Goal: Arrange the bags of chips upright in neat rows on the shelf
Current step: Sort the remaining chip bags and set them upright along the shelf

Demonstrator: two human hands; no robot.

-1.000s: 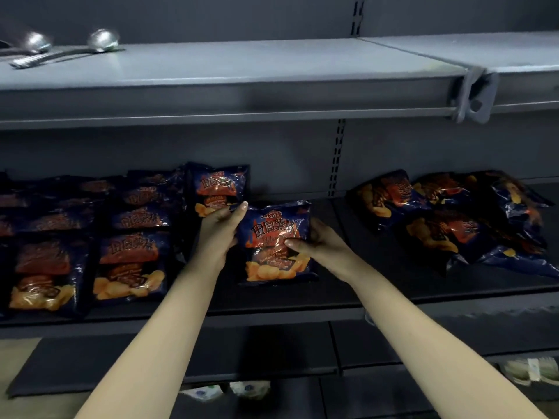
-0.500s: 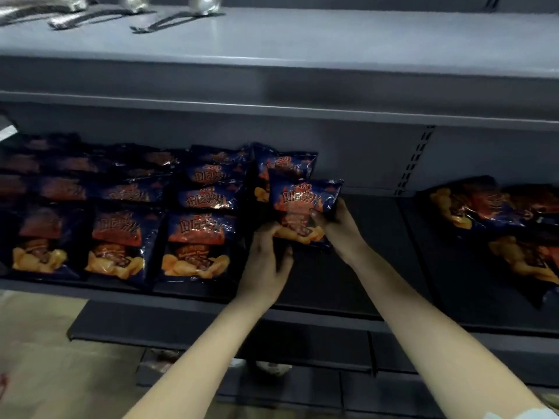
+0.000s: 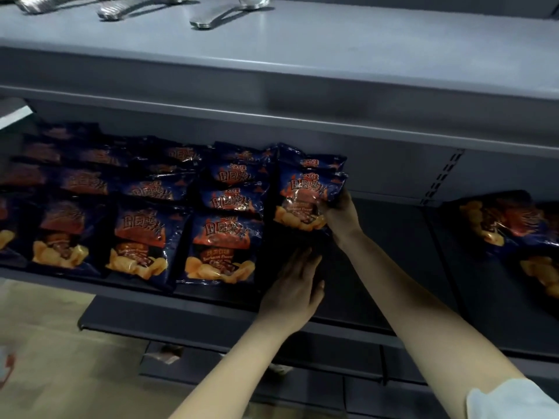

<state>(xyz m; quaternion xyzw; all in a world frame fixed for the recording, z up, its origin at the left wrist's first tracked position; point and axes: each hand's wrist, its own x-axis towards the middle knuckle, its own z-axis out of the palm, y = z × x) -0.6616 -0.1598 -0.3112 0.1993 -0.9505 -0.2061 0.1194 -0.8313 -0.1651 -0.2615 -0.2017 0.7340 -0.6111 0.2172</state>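
Bag of chips (image 3: pixel 305 195), dark blue with red-orange print and golden chips pictured near the bottom, stands leaning back at the right end of the filled rows on the middle shelf (image 3: pixel 393 237). Its top overlaps a second bag (image 3: pixel 316 161) just behind it. The right hand (image 3: pixel 340 211) grasps the bag of chips at its right edge, fingers curled round the foil and partly hidden behind it. The left hand (image 3: pixel 292 285) lies palm down in front of the bag, low over the shelf's dark surface, its fingers stretched out and relaxed, holding nothing. Whether its fingertips touch the bag's lower edge cannot be told in the shadow. To the left, matching bags fill the shelf in rows running front to back, each leaning on the one behind. The nearest front bag (image 3: pixel 220 252) is just beside the held one, and further front bags (image 3: pixel 137 241) continue leftward. Well apart to the right, on the neighbouring shelf section at the same height, a loose pile of bags (image 3: pixel 508 219) lies flat and overlapping. Metal utensils (image 3: pixel 208 18) rest on the grey upper shelf (image 3: pixel 332 49). A white sleeve (image 3: pixel 514 400) shows on the right arm at the lower right corner, and a tan floor (image 3: pixel 45 343) shows below the shelving.
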